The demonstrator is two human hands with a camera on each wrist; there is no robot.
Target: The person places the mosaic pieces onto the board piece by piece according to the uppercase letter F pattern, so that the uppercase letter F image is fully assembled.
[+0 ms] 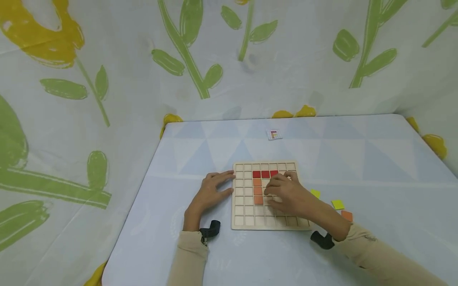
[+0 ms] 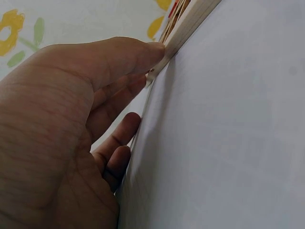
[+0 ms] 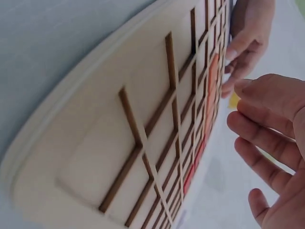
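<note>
A wooden grid board (image 1: 249, 227) lies on the table in the head view. Three red tiles (image 1: 265, 174) form a row near its top, and a column of three orange tiles (image 1: 258, 191) runs down below the leftmost red one. My left hand (image 1: 210, 191) touches the board's left edge with extended fingertips; the left wrist view has its thumb (image 2: 143, 55) against the wooden side. Over the board's right half hovers my right hand (image 1: 288, 194), hiding several cells. In the right wrist view its fingers (image 3: 267, 136) are spread and loosely bent, with nothing between them.
Right of the board lie yellow tiles (image 1: 337, 204) and a loose orange tile (image 1: 346, 215), partly behind the right forearm. A small pattern card (image 1: 274, 134) sits near the table's far edge. Flower-printed cloth (image 1: 250, 91) hangs behind the table.
</note>
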